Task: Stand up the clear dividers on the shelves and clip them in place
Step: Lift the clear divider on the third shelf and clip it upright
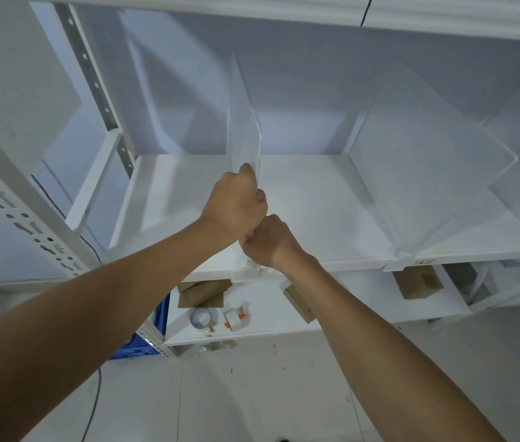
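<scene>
A clear divider point(243, 129) stands upright near the middle of the white shelf point(316, 205). My left hand point(234, 207) grips its front edge, thumb up against the sheet. Just below, my right hand point(268, 242) is closed around the divider's lower front corner at the shelf's front lip, touching the left hand. What the right fingers hold is hidden. A second clear divider point(424, 154) stands upright further right on the same shelf, its foot at the front rail point(397, 255).
Above hangs another white shelf point(284, 14). A perforated upright point(13, 205) stands at the left. The lower shelf point(265, 307) carries cardboard boxes point(203, 291), tape rolls point(201, 317) and a small box point(418, 282). A blue crate point(144, 342) sits on the floor.
</scene>
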Demonstrator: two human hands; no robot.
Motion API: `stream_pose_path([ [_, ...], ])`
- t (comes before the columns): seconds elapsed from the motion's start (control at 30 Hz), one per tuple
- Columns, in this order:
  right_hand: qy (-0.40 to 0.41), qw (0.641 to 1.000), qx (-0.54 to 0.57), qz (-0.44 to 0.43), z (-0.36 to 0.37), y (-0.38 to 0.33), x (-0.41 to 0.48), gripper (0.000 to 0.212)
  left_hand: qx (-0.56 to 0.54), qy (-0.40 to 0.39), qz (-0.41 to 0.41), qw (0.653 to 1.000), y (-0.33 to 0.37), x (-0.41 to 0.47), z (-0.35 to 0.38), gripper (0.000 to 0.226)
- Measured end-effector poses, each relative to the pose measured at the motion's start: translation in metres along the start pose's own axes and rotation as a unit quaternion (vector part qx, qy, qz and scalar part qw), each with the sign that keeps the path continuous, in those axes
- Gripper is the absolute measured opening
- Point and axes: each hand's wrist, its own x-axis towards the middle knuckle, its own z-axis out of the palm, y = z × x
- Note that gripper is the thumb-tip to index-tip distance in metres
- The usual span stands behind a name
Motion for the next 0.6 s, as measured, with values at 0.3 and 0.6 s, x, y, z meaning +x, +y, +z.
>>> stream_pose_path([
  [0.3, 0.027, 0.998, 0.041, 0.032, 0.008, 0.005, -0.001, 0.032, -0.001, 0.008, 0.022, 1.000, 0.004, 0.001, 0.009, 0.008],
  [0.6, 0.014, 0.999, -0.013, 0.033, 0.033, -0.002, 0.001, 0.007, -0.062, -0.016, -0.035, 0.997, -0.026, -0.017, 0.020, 0.028],
])
